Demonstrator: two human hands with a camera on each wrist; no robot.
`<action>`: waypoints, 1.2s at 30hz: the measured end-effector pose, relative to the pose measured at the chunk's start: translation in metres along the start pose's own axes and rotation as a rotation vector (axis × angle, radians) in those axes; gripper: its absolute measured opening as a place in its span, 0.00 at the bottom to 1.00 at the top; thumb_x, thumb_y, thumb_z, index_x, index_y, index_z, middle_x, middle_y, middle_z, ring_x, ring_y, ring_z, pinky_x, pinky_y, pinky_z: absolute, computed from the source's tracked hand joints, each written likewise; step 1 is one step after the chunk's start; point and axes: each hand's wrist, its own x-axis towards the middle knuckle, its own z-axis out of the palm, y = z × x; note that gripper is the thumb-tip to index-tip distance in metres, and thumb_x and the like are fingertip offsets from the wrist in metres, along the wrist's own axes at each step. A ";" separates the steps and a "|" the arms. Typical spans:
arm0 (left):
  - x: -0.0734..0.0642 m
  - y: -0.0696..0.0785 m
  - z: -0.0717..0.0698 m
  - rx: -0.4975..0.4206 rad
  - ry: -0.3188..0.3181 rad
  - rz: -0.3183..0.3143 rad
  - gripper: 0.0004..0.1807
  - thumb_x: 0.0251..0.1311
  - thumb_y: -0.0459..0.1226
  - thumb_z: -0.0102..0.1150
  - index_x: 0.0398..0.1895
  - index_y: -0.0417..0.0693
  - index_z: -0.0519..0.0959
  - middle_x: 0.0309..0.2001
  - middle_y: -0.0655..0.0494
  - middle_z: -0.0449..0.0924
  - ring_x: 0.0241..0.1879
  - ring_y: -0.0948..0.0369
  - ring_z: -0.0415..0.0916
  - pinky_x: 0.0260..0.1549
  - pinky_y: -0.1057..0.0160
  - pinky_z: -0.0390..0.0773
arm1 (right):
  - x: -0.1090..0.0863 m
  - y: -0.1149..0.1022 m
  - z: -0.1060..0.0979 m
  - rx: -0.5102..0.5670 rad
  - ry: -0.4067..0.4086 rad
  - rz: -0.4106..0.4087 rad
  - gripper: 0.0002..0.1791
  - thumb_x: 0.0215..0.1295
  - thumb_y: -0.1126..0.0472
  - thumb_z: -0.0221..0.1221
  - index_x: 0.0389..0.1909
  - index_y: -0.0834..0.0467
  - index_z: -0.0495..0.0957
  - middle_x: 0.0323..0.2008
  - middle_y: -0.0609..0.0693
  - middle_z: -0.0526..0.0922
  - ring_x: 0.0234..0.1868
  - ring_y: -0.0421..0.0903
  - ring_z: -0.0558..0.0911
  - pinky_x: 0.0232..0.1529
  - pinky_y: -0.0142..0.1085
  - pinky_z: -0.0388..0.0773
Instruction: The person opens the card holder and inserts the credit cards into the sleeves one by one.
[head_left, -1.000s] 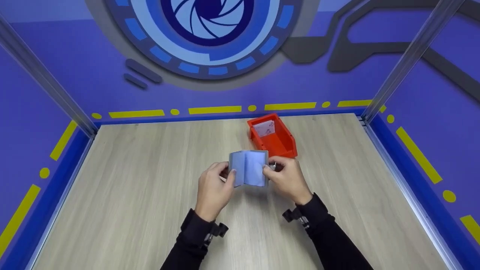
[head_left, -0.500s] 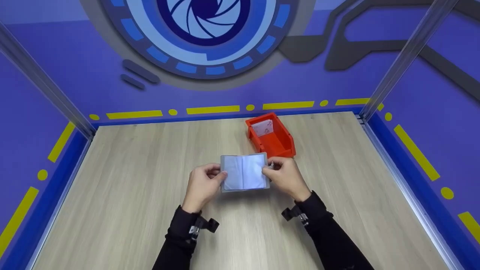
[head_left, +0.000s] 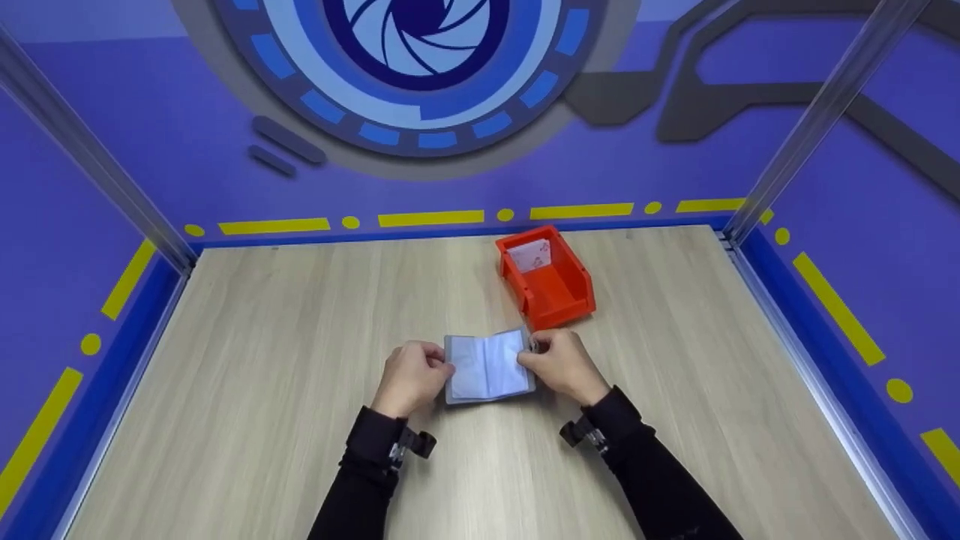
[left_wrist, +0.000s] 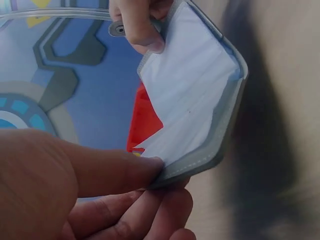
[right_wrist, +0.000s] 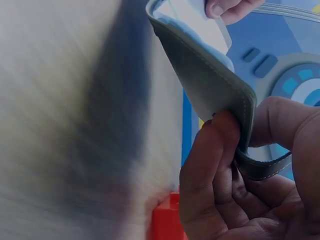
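Note:
An open grey card holder (head_left: 487, 367) with stitched edges and translucent sleeves is held up between both hands over the table. My left hand (head_left: 410, 377) pinches its left edge, thumb on the sleeves and fingers behind the cover. On the opposite edge, my right hand (head_left: 564, 366) pinches the other cover between thumb and fingers. A short closing strap (right_wrist: 262, 166) curves out beside the right fingers in the right wrist view. Its metal snap (left_wrist: 118, 29) shows in the left wrist view. The sleeves (left_wrist: 192, 75) look whitish there and bend at the fold.
Just beyond the right hand stands a red plastic bin (head_left: 551, 289) on the wood-grain table (head_left: 300, 337). A pinkish printed paper (head_left: 530, 256) lies against the bin's inner back wall. Blue printed panels (head_left: 420, 187) and metal posts (head_left: 825, 112) enclose the table's back and sides.
The card holder has spread from partly folded to wider open as my left hand moved left. Both hands have then brought it nearer to the body, away from the bin.

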 end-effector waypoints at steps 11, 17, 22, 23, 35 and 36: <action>0.005 -0.012 0.015 0.110 0.049 0.037 0.04 0.62 0.33 0.68 0.30 0.46 0.86 0.26 0.59 0.80 0.27 0.60 0.75 0.30 0.62 0.72 | 0.004 0.013 0.008 -0.076 -0.007 0.012 0.18 0.62 0.66 0.66 0.19 0.50 0.69 0.20 0.41 0.63 0.24 0.41 0.65 0.28 0.33 0.60; 0.006 -0.015 0.018 0.167 0.078 0.031 0.07 0.59 0.34 0.69 0.23 0.49 0.84 0.23 0.60 0.77 0.24 0.60 0.72 0.26 0.62 0.67 | 0.006 0.016 0.008 -0.117 0.009 0.005 0.17 0.61 0.65 0.67 0.19 0.51 0.71 0.21 0.42 0.63 0.25 0.41 0.65 0.29 0.33 0.58; 0.007 -0.018 0.020 0.207 0.081 -0.029 0.05 0.59 0.38 0.74 0.28 0.49 0.87 0.28 0.56 0.84 0.28 0.58 0.76 0.28 0.59 0.71 | 0.005 0.016 0.009 -0.192 0.050 0.025 0.05 0.61 0.62 0.71 0.31 0.55 0.84 0.26 0.45 0.76 0.31 0.44 0.74 0.35 0.36 0.70; 0.007 -0.018 0.020 0.209 0.085 -0.038 0.05 0.58 0.38 0.75 0.29 0.48 0.87 0.29 0.55 0.85 0.29 0.57 0.78 0.30 0.58 0.72 | 0.005 0.016 0.010 -0.214 0.056 0.028 0.06 0.61 0.61 0.72 0.36 0.56 0.85 0.29 0.46 0.79 0.34 0.45 0.76 0.38 0.38 0.73; 0.007 -0.015 0.022 0.190 0.126 -0.038 0.11 0.57 0.39 0.75 0.42 0.45 0.89 0.38 0.51 0.91 0.37 0.53 0.86 0.40 0.51 0.82 | -0.002 0.000 0.003 -0.349 0.105 -0.156 0.12 0.65 0.60 0.77 0.47 0.53 0.89 0.36 0.46 0.74 0.40 0.44 0.74 0.44 0.39 0.69; 0.007 -0.015 0.021 0.186 0.127 -0.032 0.11 0.57 0.39 0.74 0.42 0.45 0.89 0.38 0.51 0.91 0.37 0.53 0.86 0.40 0.51 0.82 | -0.003 -0.003 0.003 -0.357 0.118 -0.175 0.10 0.65 0.61 0.77 0.46 0.54 0.89 0.36 0.46 0.74 0.41 0.44 0.74 0.44 0.39 0.69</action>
